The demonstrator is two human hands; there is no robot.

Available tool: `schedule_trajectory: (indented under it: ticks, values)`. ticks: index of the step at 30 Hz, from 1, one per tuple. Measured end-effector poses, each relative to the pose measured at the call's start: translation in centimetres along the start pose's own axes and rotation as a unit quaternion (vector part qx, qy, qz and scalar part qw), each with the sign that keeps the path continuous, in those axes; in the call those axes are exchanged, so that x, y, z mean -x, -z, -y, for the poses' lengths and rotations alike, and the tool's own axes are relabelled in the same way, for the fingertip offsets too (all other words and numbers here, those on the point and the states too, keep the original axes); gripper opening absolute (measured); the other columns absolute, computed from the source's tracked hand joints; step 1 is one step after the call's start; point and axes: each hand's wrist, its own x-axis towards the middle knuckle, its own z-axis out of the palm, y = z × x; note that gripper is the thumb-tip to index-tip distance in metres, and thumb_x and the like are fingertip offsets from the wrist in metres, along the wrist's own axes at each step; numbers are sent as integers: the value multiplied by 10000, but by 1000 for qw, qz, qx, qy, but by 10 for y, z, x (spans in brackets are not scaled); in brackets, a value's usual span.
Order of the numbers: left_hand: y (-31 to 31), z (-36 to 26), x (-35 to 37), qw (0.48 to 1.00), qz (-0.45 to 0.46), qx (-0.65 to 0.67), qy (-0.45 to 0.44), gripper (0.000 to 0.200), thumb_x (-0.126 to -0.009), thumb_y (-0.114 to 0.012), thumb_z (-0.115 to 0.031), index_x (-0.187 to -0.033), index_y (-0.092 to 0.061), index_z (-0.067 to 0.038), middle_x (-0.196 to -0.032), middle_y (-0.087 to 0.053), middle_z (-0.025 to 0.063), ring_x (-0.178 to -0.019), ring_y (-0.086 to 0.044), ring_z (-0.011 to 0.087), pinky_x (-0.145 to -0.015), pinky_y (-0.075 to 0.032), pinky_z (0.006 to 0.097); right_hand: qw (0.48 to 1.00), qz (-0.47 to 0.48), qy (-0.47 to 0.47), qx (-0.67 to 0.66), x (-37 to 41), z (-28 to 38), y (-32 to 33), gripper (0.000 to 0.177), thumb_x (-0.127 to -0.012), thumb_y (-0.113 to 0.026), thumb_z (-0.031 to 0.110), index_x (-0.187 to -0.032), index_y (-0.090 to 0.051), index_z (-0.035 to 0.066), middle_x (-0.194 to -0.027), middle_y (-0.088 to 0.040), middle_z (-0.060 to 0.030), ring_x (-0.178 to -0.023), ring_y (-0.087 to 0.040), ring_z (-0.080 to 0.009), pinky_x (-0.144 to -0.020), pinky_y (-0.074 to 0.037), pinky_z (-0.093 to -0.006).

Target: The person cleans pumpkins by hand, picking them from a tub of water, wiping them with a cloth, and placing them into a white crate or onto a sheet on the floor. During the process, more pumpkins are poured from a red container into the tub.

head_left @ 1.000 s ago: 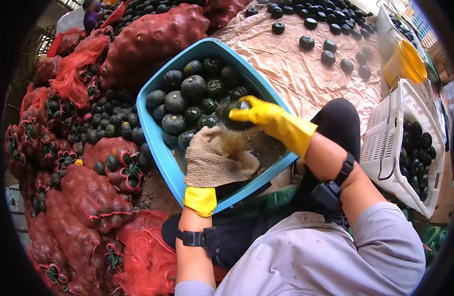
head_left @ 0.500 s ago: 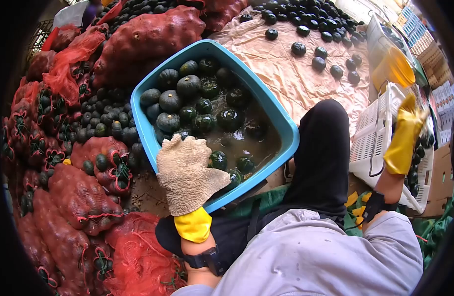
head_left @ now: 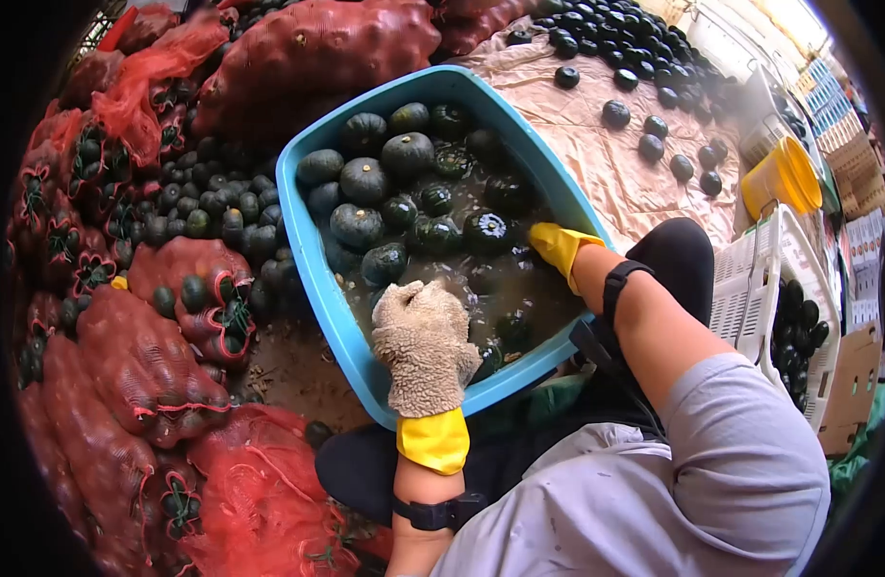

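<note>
A blue tub (head_left: 312,279) of murky water holds several dark green pumpkins (head_left: 408,156), piled up at its far left and partly under water elsewhere. My left hand (head_left: 425,337), in a fluffy beige mitt over a yellow glove, is at the water near the tub's front left, its fingers curled down; what they hold, if anything, is hidden. In a yellow rubber glove, my right hand (head_left: 558,248) reaches over the right rim into the tub, beside a wet pumpkin (head_left: 487,230). Its fingertips are at the water and cannot be made out.
Red mesh sacks (head_left: 149,356) and loose pumpkins lie on the left. A pinkish cloth (head_left: 596,154) with scattered pumpkins spreads out behind the tub. At the right stand a yellow bucket (head_left: 781,180) and a white crate (head_left: 750,288) holding dark green produce.
My right hand has come from beside the crate at the far right into the tub. My left hand has curled its fingers and sits lower against the pumpkins. The view has shifted slightly.
</note>
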Motion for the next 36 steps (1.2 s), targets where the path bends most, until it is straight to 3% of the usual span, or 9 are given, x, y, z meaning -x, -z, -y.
schedule_trajectory:
  ticks: [8, 12, 14, 22, 25, 28, 34, 35, 36]
  values:
    - [-7, -3, 5, 913, 6, 360, 190, 427, -1086, -566, -381, -1409, -538, -104, -1201, -683, 105, -1109, -696, 233, -1007, -576, 389, 976, 184, -14, 120, 35, -12, 3, 455, -1014, -709, 303, -1407, -684, 75, -1377, -710, -141, -1260, -653, -239, -1085, -489, -370]
    - [34, -8, -28, 262, -104, 801, 528, 400, -1072, -586, -277, -1418, -530, -85, -1254, -691, 153, -1100, -705, 230, -963, -592, 359, 945, 277, 15, 172, 25, 13, 24, 454, -1014, -701, 319, -1404, -690, 86, -1374, -712, -146, -1264, -652, -240, -1086, -491, -371]
    - [73, 3, -56, 218, -120, 759, 601, 409, -998, -713, -190, -1352, -564, -50, -1178, -700, 118, -993, -707, 186, -900, -592, 317, 927, 327, 39, 180, 13, 35, 38, 454, -1015, -698, 327, -1403, -693, 92, -1373, -713, -148, -1266, -652, -240, -1086, -491, -371]
    - [90, 19, -58, 360, -39, 717, 596, 557, -1055, -583, -290, -1538, -411, -71, -1407, -640, 167, -1312, -634, 286, -1177, -475, 425, 782, 261, 38, -564, 30, 29, 40, 627, -982, -772, 418, -1502, -611, 107, -1465, -662, -136, -1351, -624, -241, -1172, -479, -394]
    - [44, 8, -24, 815, -20, 401, 418, 374, -1008, -704, -188, -1341, -604, -49, -1238, -717, 118, -1126, -721, 226, -984, -576, 348, 761, 187, -29, -621, 29, 20, 35, 732, -956, -805, 461, -1555, -551, 127, -1503, -632, -127, -1345, -624, -237, -1148, -499, -401]
    - [70, 15, -56, 544, -18, 584, 602, 280, -982, -767, -142, -1227, -712, -19, -1084, -774, 120, -962, -756, 198, -811, -627, 316, 807, 112, 21, -580, 36, 18, 38, 756, -937, -810, 518, -1534, -557, 130, -1426, -662, -110, -1287, -642, -227, -1086, -522, -386]
    - [58, 8, -77, 541, 99, 691, 470, 288, -963, -790, -179, -1180, -743, 5, -1064, -786, 102, -915, -747, 186, -838, -594, 332, 804, 57, 146, -574, 91, 62, 61, 728, -929, -817, 489, -1528, -562, 162, -1395, -651, -111, -1301, -607, -209, -1100, -482, -363]
    - [74, 6, -78, 667, 68, 637, 381, 274, -996, -746, -186, -1204, -742, -9, -1158, -777, 85, -1022, -738, 233, -919, -585, 368, 843, -66, 220, -486, 86, 69, 43, 741, -920, -829, 465, -1531, -558, 146, -1438, -631, -147, -1358, -583, -258, -1140, -460, -393]
    - [82, -2, -75, 558, -2, 749, 358, 280, -1030, -692, -190, -1251, -723, -21, -1247, -751, 83, -1117, -712, 258, -990, -566, 392, 857, -186, 288, -385, 80, 80, 21, 754, -911, -841, 442, -1535, -554, 131, -1481, -610, -184, -1415, -560, -306, -1180, -438, -424]
